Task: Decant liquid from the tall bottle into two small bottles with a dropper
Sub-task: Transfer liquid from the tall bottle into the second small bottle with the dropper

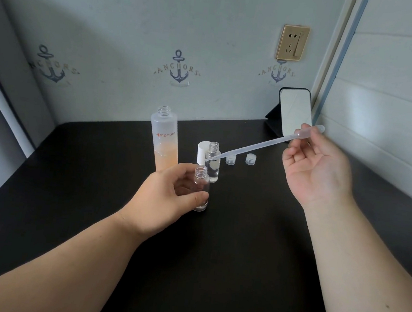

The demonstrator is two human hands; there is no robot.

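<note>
Desk: one tall bottle, two small bottles, three caps. Left hand grip grasps the nearer small bottle; right hand grip pinches one dropper.

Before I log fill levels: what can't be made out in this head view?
- Held small bottle: left hand hides its lower side; contents unclear.
- Dropper: clear stem, liquid inside undeterminable; right hand covers part of the bulb.
- White cap: partly behind the second small bottle.
</note>
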